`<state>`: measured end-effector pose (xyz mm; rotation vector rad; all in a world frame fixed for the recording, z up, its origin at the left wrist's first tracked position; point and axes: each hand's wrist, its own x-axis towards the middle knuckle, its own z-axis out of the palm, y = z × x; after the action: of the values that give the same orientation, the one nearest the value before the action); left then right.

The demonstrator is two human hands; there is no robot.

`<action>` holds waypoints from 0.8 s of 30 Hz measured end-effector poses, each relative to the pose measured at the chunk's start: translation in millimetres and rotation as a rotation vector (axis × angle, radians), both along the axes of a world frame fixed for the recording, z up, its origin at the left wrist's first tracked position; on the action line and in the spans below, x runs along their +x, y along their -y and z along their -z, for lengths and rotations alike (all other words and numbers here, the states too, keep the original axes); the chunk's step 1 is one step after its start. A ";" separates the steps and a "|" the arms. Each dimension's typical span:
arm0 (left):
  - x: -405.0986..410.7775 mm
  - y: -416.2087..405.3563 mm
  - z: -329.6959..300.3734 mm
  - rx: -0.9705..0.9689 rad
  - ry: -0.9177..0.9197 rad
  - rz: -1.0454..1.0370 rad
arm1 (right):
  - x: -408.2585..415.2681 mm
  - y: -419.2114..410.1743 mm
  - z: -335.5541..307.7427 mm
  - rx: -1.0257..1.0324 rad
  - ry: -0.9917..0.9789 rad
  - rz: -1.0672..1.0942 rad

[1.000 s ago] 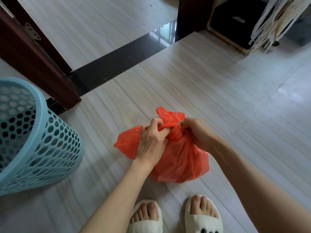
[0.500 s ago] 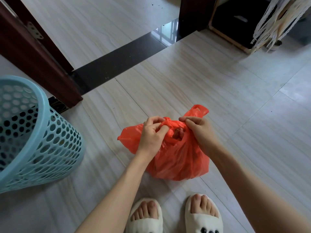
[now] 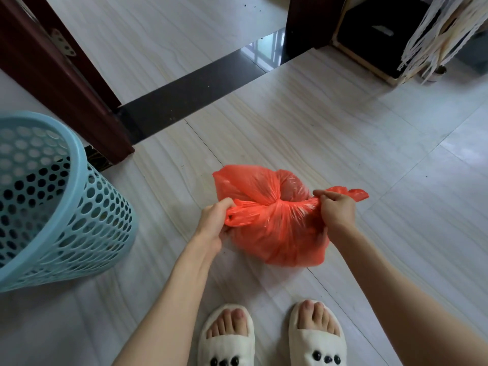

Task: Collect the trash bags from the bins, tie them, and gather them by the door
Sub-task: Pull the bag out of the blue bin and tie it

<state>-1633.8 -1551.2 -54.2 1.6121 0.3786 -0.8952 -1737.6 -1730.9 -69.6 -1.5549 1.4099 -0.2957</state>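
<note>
We see the red bag (image 3: 274, 228) on the floor (image 3: 330, 133) between both hands, just ahead of the slippers (image 3: 272, 342), near the doorway. Its two ears run left-right, crossing at the neck. Left hand (image 3: 214, 223) pinches the left ear, right hand (image 3: 335, 210) pinches the right; fingers on both closed tight on plastic. We judge an outward pull cinches the knot. Blue bin (image 3: 55, 207) sits apart, left.

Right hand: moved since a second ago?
Yes. The right hand pulled a bag handle outward to the right, away from the blue bin.
</note>
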 end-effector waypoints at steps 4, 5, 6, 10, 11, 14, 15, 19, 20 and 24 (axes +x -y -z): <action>4.4 -11.6 12.8 -0.121 -0.239 -0.025 | -5.9 11.9 15.5 0.089 -0.014 0.146; 3.7 -14.6 14.6 -0.155 -0.307 -0.014 | -8.7 11.5 18.1 0.121 -0.003 0.168; 2.8 -18.2 16.7 -0.148 -0.324 0.027 | -12.3 10.2 20.4 0.143 0.007 0.176; 2.1 -20.8 14.2 -0.134 0.045 0.233 | -21.0 5.1 21.7 0.042 0.037 0.045; 3.0 -18.3 10.8 -0.222 0.093 0.214 | -20.1 2.5 19.3 0.003 0.059 -0.002; 6.1 -7.0 1.3 -0.424 0.074 0.230 | -15.6 -7.4 13.5 -0.094 0.118 -0.134; 3.8 -2.5 -5.5 -0.477 0.019 0.250 | -15.3 -11.0 12.1 -0.113 0.136 -0.173; 0.7 12.1 -17.0 -0.553 -0.019 0.085 | -15.5 -17.4 8.2 -0.058 0.260 -0.212; 2.7 14.9 -15.5 -0.486 0.095 0.128 | -15.4 -17.6 7.7 -0.036 0.278 -0.219; -4.3 27.6 -13.8 -0.109 0.594 0.468 | -18.3 -18.4 4.8 0.052 0.305 -0.268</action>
<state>-1638.1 -1578.8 -40.4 1.8032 -0.4710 -0.7108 -1755.9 -1712.4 -74.3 -1.5597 0.9551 -0.3155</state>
